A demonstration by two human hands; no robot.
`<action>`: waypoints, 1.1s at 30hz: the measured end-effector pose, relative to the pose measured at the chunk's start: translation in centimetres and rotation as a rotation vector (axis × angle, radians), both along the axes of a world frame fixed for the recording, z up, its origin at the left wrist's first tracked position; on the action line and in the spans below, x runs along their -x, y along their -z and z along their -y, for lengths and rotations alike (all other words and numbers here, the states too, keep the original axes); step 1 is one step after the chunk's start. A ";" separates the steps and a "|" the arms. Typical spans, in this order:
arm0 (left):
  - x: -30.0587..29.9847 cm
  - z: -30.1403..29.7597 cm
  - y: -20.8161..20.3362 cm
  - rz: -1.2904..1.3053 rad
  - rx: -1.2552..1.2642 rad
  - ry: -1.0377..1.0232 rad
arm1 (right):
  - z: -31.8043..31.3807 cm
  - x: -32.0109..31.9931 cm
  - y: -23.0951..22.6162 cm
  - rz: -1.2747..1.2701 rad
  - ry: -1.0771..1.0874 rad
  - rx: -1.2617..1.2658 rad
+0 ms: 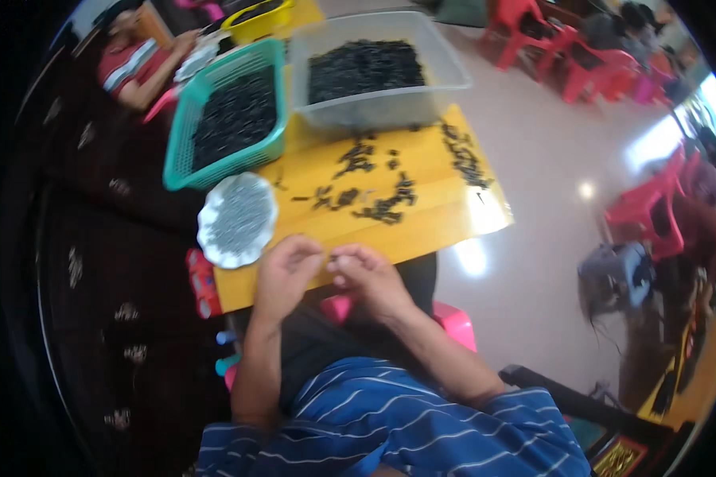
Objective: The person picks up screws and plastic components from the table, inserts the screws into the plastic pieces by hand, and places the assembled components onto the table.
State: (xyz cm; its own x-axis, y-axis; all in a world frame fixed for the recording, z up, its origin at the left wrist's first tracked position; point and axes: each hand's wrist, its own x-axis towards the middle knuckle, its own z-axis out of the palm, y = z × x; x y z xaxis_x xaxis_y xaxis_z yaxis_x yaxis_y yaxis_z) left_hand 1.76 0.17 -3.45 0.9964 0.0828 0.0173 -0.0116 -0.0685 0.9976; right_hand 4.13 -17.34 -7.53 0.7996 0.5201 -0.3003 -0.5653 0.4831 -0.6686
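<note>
My left hand (286,274) and my right hand (371,280) meet just above the near edge of the yellow table (326,230). Pinched in the right hand's fingertips is a small dark piece (333,258), blurred and too small to name. The left hand's thumb and fingers are curled together close to it; whether they hold anything cannot be made out. Beside the left hand stands a white scalloped plate (206,219) heaped with tiny grey pieces (243,211). Small black parts (386,208) lie scattered on the tabletop beyond my hands.
A teal basket (180,147) and a clear plastic bin (374,111), both holding black parts, stand at the table's far side. Behind them is a yellow container (258,24). Another person (139,67) sits at far left. Pink chairs (605,71) stand on the right.
</note>
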 end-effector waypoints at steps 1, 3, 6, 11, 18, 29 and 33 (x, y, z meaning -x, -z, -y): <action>0.1 0.1 0.0 0.003 0.045 -0.013 | -0.2 -0.1 0.3 0.016 0.014 0.001; 0.9 -0.3 -0.2 0.004 0.011 -0.043 | -0.7 0.4 -0.1 0.018 -0.023 0.008; 1.4 -0.5 -0.6 0.003 -0.030 -0.019 | -1.3 0.7 -0.4 0.125 0.040 0.011; 1.2 -0.8 -0.8 0.031 -0.128 -0.001 | -1.3 0.7 -0.2 0.206 0.014 0.070; 1.0 -0.9 -1.7 0.074 -0.311 -0.013 | -1.5 0.8 -0.3 0.259 0.037 0.049; 0.6 -3.4 -2.7 -0.142 -0.055 0.385 | -0.5 0.3 -0.6 0.122 -0.271 -0.112; -1.0 -2.9 -2.2 -0.136 -0.040 0.259 | -0.4 0.3 -0.7 -0.015 -0.277 -0.249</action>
